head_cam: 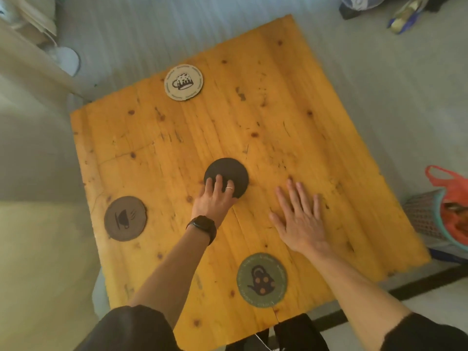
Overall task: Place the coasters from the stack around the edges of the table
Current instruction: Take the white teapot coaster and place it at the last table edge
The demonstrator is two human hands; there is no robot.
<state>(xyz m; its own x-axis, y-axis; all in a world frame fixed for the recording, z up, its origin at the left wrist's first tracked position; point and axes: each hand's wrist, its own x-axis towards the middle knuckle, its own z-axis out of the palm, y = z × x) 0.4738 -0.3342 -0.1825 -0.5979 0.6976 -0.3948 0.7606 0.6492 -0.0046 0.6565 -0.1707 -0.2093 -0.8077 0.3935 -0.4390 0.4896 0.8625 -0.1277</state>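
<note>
Four round coasters lie on the yellow wooden counter, and two hands work over it. A plain black coaster sits near the middle of the counter; whether it is one disc or a stack cannot be told. The beige coaster, printed with a mug, lies at about 11 o'clock by the far edge. The brown coaster, with a steaming cup, lies at 9 o'clock near the left edge. The green coaster, with a dotted teapot, lies at 6 o'clock by the near edge. Being round, none has a long axis; all lie flat with printed faces up, the black one blank.

The left hand, with a black watch at the wrist and a ring on one finger, rests its fingers slightly apart on the black coaster's near rim, pressing rather than pinching. The right hand lies palm down at about 4 o'clock of the black coaster, fingers spread flat, holding nothing.
</note>
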